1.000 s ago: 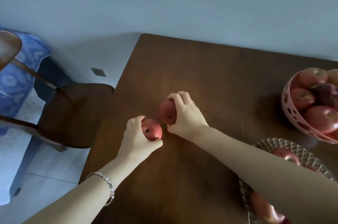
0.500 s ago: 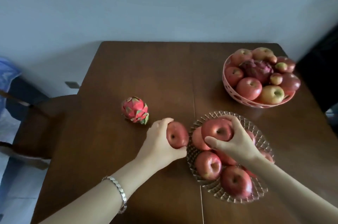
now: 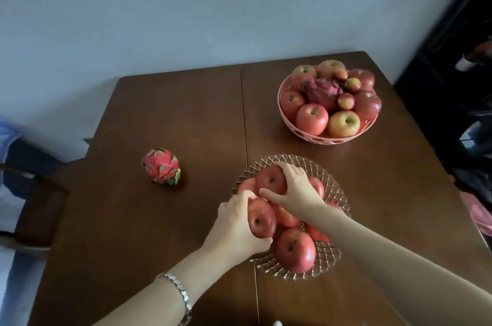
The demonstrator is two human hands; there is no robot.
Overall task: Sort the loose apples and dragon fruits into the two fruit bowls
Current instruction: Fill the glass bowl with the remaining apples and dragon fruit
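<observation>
My left hand (image 3: 234,230) grips a red apple (image 3: 261,219) at the left side of the clear glass bowl (image 3: 330,192), which holds several red apples. My right hand (image 3: 295,187) grips another red apple (image 3: 270,179) on top of that pile. A loose dragon fruit (image 3: 161,166) lies on the brown table (image 3: 173,112) to the left of the glass bowl. The pink bowl (image 3: 306,135) at the back right holds several apples and one dragon fruit (image 3: 322,91).
A wooden chair (image 3: 37,192) stands off the table's left edge. Dark furniture and clutter (image 3: 458,86) fill the right side beyond the table. A pale wall runs behind the table.
My left hand has carried its apple from beside the glass bowl to over the bowl's left rim. My right hand still holds its apple on the pile. The view has shifted.
</observation>
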